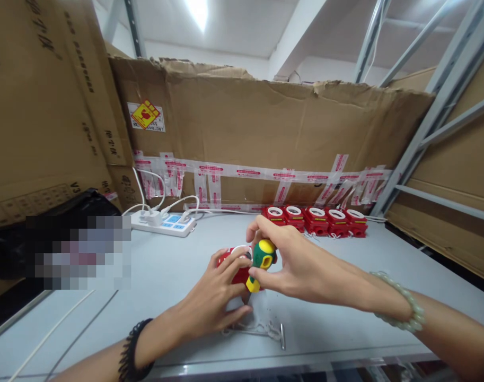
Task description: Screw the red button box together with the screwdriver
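Observation:
My right hand (289, 260) grips a screwdriver (263, 257) by its green and yellow handle, which tilts with the shaft pointing down toward my left hand. My left hand (221, 292) is wrapped round a red box-shaped device (239, 275) with a white ring on top, steadying it on the table. Both hands cover much of that device, and the screwdriver's tip is hidden near my left thumb and fingers. Just in front of them lies a small metal rod (282, 336) joined to a light chain or cord.
Several similar red devices (316, 222) with white rings stand in a row at the back right. A white power strip (164, 223) with plugged-in cables sits at the back left. A black bag (46, 207) lies at the left. Taped cardboard (265, 127) walls the table's rear.

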A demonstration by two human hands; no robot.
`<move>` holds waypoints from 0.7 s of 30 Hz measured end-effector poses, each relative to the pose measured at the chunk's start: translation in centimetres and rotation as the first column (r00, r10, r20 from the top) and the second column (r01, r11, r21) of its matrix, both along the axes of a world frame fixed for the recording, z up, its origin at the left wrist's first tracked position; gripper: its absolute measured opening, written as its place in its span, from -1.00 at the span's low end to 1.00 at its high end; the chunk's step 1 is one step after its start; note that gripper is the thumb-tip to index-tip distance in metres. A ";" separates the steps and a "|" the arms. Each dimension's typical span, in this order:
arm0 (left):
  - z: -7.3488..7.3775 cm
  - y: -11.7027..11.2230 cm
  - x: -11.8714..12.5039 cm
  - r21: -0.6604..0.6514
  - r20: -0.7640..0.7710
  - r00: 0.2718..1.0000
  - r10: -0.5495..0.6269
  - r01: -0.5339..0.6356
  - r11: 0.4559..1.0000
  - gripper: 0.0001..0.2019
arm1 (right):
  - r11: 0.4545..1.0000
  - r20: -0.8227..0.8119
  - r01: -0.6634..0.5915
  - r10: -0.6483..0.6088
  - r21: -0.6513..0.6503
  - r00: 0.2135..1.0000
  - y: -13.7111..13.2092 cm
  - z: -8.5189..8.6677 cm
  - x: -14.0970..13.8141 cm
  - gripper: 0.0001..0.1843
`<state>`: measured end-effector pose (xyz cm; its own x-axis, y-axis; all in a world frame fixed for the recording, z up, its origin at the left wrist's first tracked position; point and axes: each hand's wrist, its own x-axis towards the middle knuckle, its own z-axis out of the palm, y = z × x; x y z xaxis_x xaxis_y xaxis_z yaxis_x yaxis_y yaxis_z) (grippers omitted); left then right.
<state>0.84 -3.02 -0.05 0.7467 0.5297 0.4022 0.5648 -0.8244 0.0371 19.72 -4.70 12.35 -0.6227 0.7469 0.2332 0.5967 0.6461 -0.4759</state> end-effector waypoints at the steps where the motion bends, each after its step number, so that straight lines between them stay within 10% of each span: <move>1: -0.3 0.0 0.1 0.008 0.012 1.000 -0.006 0.006 1.000 -0.85 | 1.000 0.003 -0.009 0.009 -0.014 1.000 0.0 0.0 0.0 -0.66; 12: 1.3 -0.3 -0.9 -0.064 -0.002 0.997 -0.076 0.075 0.995 -0.89 | 0.996 -0.038 0.046 -0.044 0.075 0.998 0.2 1.1 1.4 -0.69; 21: 1.6 1.8 -2.9 -0.323 0.046 0.985 0.167 -0.143 0.936 -0.36 | 0.957 -0.200 0.197 -0.155 0.212 0.968 1.4 1.5 2.8 -0.81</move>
<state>-2.11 -1.23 1.51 0.6206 0.7453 0.2436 0.6708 -0.6655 0.3273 22.53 -3.33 13.88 -0.4183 0.7544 0.5059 0.6292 0.6424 -0.4376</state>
